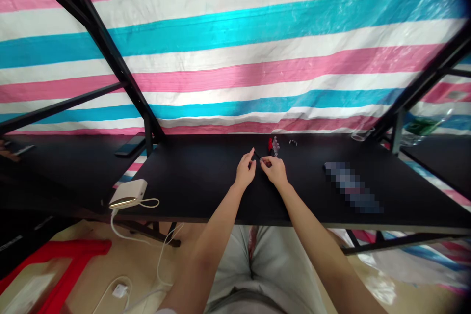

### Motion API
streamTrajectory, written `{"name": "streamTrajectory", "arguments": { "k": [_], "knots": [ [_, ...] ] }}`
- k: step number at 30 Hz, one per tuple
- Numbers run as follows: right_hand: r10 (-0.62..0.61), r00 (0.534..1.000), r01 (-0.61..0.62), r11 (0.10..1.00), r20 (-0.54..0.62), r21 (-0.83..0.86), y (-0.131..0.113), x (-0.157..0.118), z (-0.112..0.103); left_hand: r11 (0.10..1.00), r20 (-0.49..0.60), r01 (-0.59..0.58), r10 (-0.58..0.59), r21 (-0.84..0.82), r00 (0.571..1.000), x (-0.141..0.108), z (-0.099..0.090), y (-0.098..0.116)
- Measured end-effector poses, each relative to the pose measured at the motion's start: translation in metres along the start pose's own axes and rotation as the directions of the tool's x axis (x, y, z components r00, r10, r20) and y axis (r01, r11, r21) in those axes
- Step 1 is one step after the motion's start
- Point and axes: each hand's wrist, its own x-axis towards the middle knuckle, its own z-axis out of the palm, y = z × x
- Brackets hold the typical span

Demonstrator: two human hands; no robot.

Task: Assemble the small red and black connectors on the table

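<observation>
A person's bare hands meet over the middle of a long matte-black counter [198, 181]. The right hand [274, 169] is curled, thumb and fingertips drawn together in a pinch on one end of a thin, short black strip-like piece [256, 154], which slants from there toward the far left, to the index fingertip of the left hand [245, 170]. The left hand is partly open, index finger stretched forward and thumb apart from it; I cannot tell whether it grips the strip or only touches it. Just beyond the right hand stand or lie a small bright-red object [270, 144] and a cluster of small clear, pale pieces [275, 146], side by side; a small dark-and-silver curved band [293, 143] lies to their right. Farther right, nearer the edge, is a long dark-blue pixelated object [352, 188]. At the near left corner sits a white rounded box-shaped device [128, 191] with a white cable [119, 229] running down. A pink, blue and white striped plastic sheet [235, 29] hangs along the far side.
</observation>
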Motion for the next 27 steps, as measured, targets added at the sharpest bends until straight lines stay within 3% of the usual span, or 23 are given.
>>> {"name": "streamTrajectory", "arguments": {
  "k": [10, 24, 27],
  "knots": [
    [-0.048, 0.998, 0.048, 0.999, -0.036, 0.007, -0.0025, -0.0013, 0.0002, 0.962, 0.118, -0.200, 0.180, 0.185, 0.977, -0.0012, -0.0024, -0.0017],
    [-0.037, 0.999, 0.037, 0.999, -0.024, 0.011, -0.0004, -0.0006, 0.0025, 0.964, 0.119, -0.199, 0.179, 0.176, 0.977, -0.0015, -0.0012, 0.0001],
    [-0.010, 0.999, 0.011, 1.000, -0.032, 0.028, -0.0012, -0.0003, 0.0030, 0.991, 0.013, -0.109, 0.109, 0.071, 0.994, -0.0005, 0.0020, -0.0016]
  ]
}}
